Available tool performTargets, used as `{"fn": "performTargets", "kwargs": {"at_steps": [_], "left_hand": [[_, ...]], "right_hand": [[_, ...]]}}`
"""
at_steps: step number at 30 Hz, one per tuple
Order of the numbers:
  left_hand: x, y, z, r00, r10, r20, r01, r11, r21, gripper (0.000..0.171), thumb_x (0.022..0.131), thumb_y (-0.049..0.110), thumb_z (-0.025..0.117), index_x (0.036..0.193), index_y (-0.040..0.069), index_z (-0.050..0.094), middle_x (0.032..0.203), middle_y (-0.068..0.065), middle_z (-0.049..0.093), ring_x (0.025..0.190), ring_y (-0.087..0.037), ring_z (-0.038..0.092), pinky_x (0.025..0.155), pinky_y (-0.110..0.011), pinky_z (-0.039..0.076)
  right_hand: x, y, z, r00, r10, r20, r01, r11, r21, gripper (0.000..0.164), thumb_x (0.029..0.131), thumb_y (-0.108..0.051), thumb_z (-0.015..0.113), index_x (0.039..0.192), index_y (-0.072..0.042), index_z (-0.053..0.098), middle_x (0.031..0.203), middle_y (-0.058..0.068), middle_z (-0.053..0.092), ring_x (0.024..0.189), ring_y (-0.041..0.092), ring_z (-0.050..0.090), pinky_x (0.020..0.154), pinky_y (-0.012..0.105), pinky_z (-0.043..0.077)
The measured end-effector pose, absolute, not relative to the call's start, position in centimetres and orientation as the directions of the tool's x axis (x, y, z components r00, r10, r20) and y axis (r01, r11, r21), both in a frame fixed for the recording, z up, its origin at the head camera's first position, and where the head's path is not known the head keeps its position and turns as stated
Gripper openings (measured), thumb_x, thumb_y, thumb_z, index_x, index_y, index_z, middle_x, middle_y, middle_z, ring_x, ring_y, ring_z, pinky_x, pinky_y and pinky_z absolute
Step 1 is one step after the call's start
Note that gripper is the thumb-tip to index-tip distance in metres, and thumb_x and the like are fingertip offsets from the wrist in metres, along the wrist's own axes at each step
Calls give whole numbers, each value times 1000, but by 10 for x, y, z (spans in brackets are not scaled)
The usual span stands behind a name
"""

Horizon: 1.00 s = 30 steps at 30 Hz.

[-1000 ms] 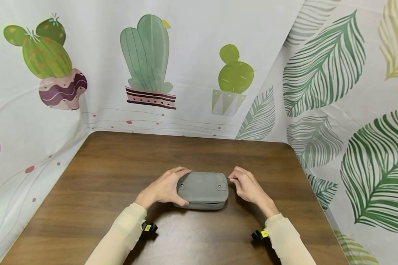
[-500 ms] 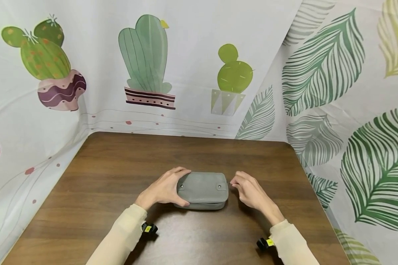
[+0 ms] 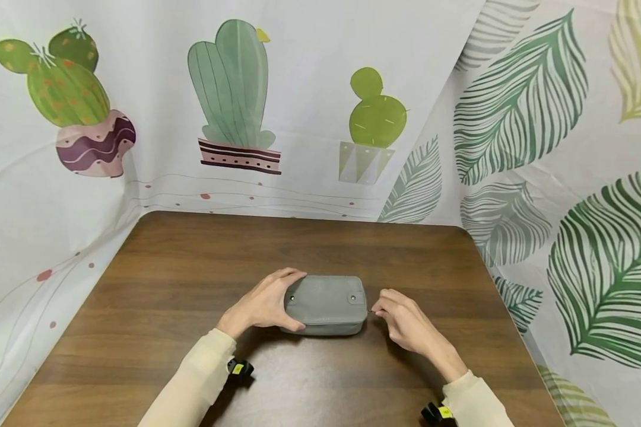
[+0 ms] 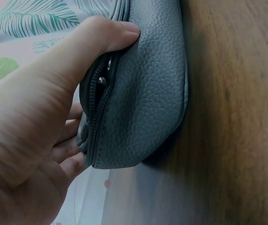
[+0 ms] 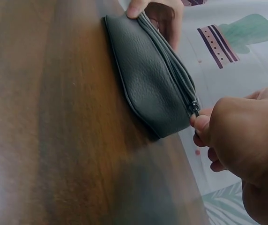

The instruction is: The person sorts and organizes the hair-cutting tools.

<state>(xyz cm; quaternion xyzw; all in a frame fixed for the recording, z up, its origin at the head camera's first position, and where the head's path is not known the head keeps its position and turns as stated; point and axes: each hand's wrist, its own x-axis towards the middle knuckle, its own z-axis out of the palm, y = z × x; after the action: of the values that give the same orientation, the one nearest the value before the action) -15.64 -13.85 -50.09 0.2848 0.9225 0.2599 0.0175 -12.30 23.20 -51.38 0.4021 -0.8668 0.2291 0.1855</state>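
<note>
A grey, grained leather-look zip pouch (image 3: 326, 299) lies on the table with two snap studs on its top face. My left hand (image 3: 262, 303) grips its left end, thumb along the near side and fingers at the far side. In the left wrist view, the zip (image 4: 93, 117) gapes beside that thumb, and a small metal stud (image 4: 102, 80) shows in the gap. At the pouch's right end, my right hand (image 3: 408, 323) pinches the zip pull between thumb and forefinger. The zip slider (image 5: 194, 107) sits at that corner in the right wrist view.
The brown wooden table (image 3: 219, 249) runs out to rounded far corners. A white curtain (image 3: 310, 59) printed with cacti hangs behind it, and a leaf-printed curtain (image 3: 513, 130) hangs at the right. Each wrist wears a small black camera (image 3: 240, 368).
My right hand has come nearer to me along the pouch's right end, pulling the zip pull with it. The near-side gap under the pouch's top has narrowed. My left hand keeps its place.
</note>
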Motion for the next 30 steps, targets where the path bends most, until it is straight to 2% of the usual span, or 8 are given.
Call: {"fn": "performTargets", "kwargs": {"at_steps": [9,18,30], "left_hand": [[-155,-136,-500,-841,530,108,509,707,490,118,65,48,104,163,3,57,161,-18,63,150,-38,62,124,-53,55],[-157,-137,-502,-837,533,123,521,707,478,119,65,50,104,163,1,57,160,-19,64,150,-39,63,124,-53,56],[-159,-136,-500,-832,539,129,532,712,459,117,65,51,104,161,2,60,158,-18,67,147,-38,65,122,-53,57]], "right_hand": [[-109,227,-514,-527,-628,573,-829,528,-184,22,87,17,77,94,-4,78,88,-2,64,82,9,61,73,21,56],[-95,211,-514,-512,-630,584,-826,548,-133,18,86,9,83,90,-7,76,84,-3,61,76,8,58,67,20,54],[-86,191,-517,-495,-591,637,-802,594,-72,19,82,8,81,86,-8,71,83,-2,62,75,15,61,68,30,55]]}}
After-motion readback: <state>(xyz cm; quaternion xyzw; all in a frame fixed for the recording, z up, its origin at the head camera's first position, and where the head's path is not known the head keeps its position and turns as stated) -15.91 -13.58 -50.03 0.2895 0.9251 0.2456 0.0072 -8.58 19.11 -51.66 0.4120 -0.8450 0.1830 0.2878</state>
